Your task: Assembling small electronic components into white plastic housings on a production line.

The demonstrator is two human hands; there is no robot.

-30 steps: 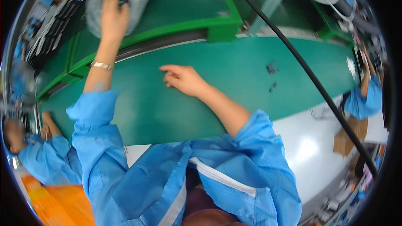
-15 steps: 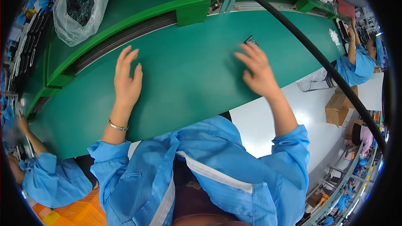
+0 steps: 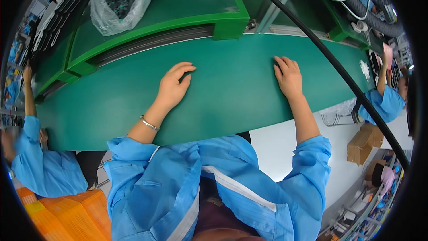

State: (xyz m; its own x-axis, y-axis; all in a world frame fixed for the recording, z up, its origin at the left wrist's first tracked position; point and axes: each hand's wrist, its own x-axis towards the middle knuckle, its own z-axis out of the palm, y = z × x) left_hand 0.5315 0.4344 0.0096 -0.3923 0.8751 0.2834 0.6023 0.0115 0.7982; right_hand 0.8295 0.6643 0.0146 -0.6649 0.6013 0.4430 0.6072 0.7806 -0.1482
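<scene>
My left hand (image 3: 173, 85) rests on or just above the green tabletop (image 3: 223, 93), left of its middle. Its fingers are loosely bent, with a gap between thumb and forefinger and nothing seen in them. A metal bangle (image 3: 149, 123) circles that wrist. Farther right, my right hand (image 3: 290, 79) is over the same surface, its slightly curled fingers apart from the thumb. I see nothing in that hand, though its palm side is hidden.
A clear plastic bag (image 3: 100, 13) of small dark-green pieces sits on the raised green shelf (image 3: 178, 27). A black cable (image 3: 330, 53) crosses at right. White bits (image 3: 364, 69) lie near the table's far right. Co-workers flank both sides; orange crates (image 3: 76, 214) stand lower left.
My left hand has moved right and its fingers have lowered. My right hand has shifted slightly; the small dark part beyond its fingertips no longer shows. The view has tilted, shifting the bench within it.
</scene>
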